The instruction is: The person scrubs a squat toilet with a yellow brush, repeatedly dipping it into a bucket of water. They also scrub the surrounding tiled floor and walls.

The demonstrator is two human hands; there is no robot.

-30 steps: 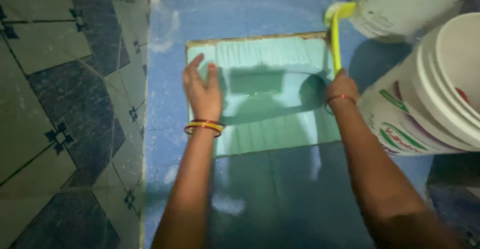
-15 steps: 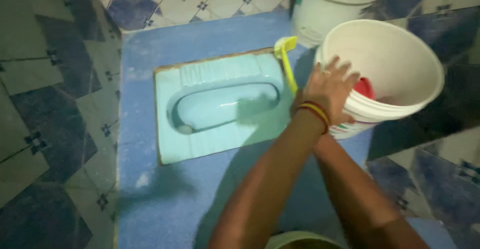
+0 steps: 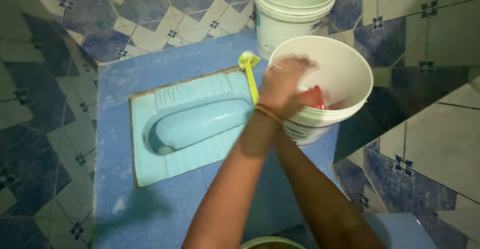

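My left hand (image 3: 283, 83), bangles on its wrist, reaches blurred over the rim of a white bucket (image 3: 356, 69), right beside a red mug (image 3: 314, 98) inside it. Whether it grips the mug I cannot tell. My right forearm (image 3: 312, 194) crosses under the left wrist, which hides the right hand. A yellow toilet brush (image 3: 250, 69) slants over the far edge of the light blue squat toilet pan (image 3: 195, 124), and its handle runs in under my left wrist, where the right hand holds it.
A second white bucket (image 3: 290, 14) stands behind the first, against the tiled wall. The pan is set in a raised blue platform (image 3: 150, 214) with patterned floor tiles (image 3: 45, 104) to the left. A pale round rim (image 3: 270, 242) shows at the bottom edge.
My left hand has left the toilet pan and crossed right, over the right arm, to the bucket with the red mug. The view has swung right. The brush stays in the right hand.
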